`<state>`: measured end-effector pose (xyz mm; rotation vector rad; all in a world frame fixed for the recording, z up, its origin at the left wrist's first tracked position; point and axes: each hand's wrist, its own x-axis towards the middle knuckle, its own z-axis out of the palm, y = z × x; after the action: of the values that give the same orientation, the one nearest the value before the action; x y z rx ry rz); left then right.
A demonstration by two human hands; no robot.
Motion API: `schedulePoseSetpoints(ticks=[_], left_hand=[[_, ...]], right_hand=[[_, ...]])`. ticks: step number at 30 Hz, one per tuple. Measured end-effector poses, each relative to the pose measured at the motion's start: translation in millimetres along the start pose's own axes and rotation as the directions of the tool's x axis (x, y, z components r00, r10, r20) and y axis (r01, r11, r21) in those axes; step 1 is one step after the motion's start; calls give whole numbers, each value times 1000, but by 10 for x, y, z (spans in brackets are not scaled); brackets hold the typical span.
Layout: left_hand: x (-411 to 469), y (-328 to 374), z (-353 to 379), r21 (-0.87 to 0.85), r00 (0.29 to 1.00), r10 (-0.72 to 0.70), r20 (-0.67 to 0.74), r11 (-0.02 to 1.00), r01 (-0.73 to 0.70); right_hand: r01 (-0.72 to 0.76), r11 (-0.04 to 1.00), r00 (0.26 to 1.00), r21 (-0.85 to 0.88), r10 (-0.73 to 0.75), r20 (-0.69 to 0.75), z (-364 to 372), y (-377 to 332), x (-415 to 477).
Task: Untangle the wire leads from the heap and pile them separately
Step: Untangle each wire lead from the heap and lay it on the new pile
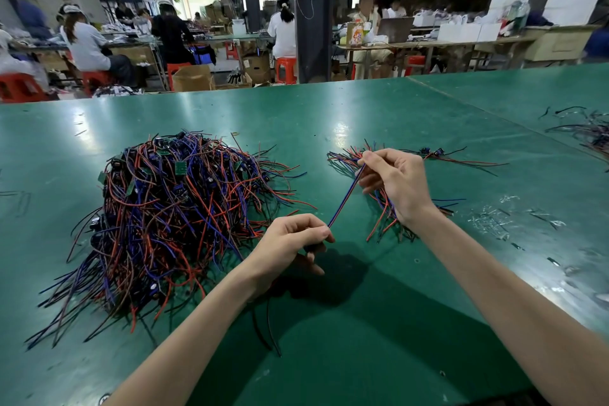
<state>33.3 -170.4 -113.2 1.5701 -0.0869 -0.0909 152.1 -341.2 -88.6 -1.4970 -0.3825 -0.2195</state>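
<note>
**Left hand (290, 242) and right hand (398, 184) hold one lead stretched between the two piles**

Green table (362, 313) carries everything, and the tangled heap (178, 208) takes up most of its left side. It is a dense mound of red, blue and black wire with small green boards (180, 167) caught in it. To the right, well apart from the heap, lies the much thinner sorted pile (346, 156), its strands fanned out flat. Part of it is hidden under the right hand.

Between the two, a red-and-blue lead (346, 198) runs straight and taut. The left hand pinches its near end between thumb and forefinger. The right hand pinches its far end at the fingertips, just above the sorted pile. Thin black strands (268, 330) trail from under the left hand toward the near edge. I cannot tell whether the hand grips them too.

By my reading, the step in hand is the last of one cycle. This lead looks free of the heap and is being straightened before it is laid down. Most of the task remains, given the size of the heap.

The next move calls for carrying the lead right, laying it along the lie of the sorted strands and letting go. It should stay high enough that the trailing black strands do not catch the loose ends at the heap's edge.
</note>
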Motion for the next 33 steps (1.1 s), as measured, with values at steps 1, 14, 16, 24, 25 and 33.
schedulePoseSetpoints(ticks=[1,14,16,24,25,33], left_hand=[[3,5,-2,-11,1000,3,0,1000,-3],[9,0,-19,-21,998,45,-40,999,-46],[12,-9,-16,-17,997,54,-63,998,-55],[23,-15,-22,-16,980,91,-177,995,-96],[29,-10,-24,-20,975,94,-202,995,-100],[50,22,-33,-50,934,86,-347,993,-110]], right_hand=[[-60,996,998,68,61,-25,11,3,6],[-206,939,977,276,212,6,38,4,10],[-256,918,966,304,250,57,38,-8,4],[-521,785,854,335,476,211,81,-34,-99],[-527,797,849,295,479,225,130,-24,-143],[-389,920,822,40,327,466,559,65,-580]])
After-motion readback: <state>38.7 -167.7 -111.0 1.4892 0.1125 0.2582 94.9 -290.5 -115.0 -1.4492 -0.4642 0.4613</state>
